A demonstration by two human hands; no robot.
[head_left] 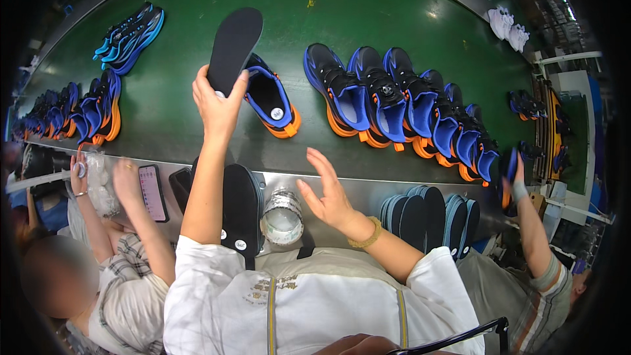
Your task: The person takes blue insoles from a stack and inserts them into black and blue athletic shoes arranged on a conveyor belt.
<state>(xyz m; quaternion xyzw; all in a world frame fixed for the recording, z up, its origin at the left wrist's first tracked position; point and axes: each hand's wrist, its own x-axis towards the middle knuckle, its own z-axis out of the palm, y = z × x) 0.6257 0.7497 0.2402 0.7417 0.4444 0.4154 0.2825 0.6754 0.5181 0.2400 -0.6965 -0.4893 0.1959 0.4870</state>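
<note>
My left hand (215,100) is closed around the heel end of a black insole (235,45), held up with its toe end pointing away from me. Just behind and to the right of that hand, a black and blue sneaker (271,95) with an orange sole lies on the green work surface; a round white sticker shows inside its heel, and the insole covers part of its front. My right hand (327,192) hovers over the near metal edge, fingers spread, holding nothing. Beside it on the ledge stands a roll of clear tape (282,218).
Several matching sneakers (388,102) line up at right. Insole stacks (242,213) lie on the metal ledge (348,187), more insoles (420,217) farther right. Sneakers (98,108) also stand at left, near a phone (152,192). Co-workers' arms (144,223) reach in at both sides.
</note>
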